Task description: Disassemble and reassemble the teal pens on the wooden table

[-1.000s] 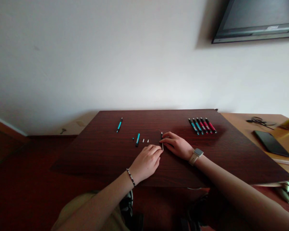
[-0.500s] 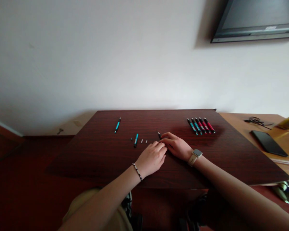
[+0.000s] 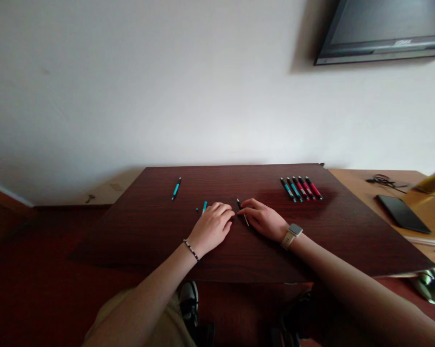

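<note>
My right hand (image 3: 263, 218) is closed round the front section of a mechanical pencil (image 3: 238, 203), its black tip pointing away and a thin white tube (image 3: 246, 220) showing below my fingers. To its left, apart from it, my left hand (image 3: 214, 224) is low over the table, fingers bent and close together. Whatever its fingertips hold is hidden. Under and behind that hand lies a turquoise pencil barrel (image 3: 204, 206), partly covered. A tiny turquoise cap (image 3: 197, 209) sits just left of the barrel.
On the dark wooden table (image 3: 148, 231), an assembled turquoise pencil (image 3: 176, 189) lies at the back left. A row of several turquoise and red pencils (image 3: 300, 188) is at the right. A lighter side table holds a black tablet-like object (image 3: 403, 214) and a coiled cable (image 3: 386, 181).
My left hand has moved left, away from my right hand, and now covers the two small white pieces and part of the turquoise barrel. My right hand stays in place with the pencil section.
</note>
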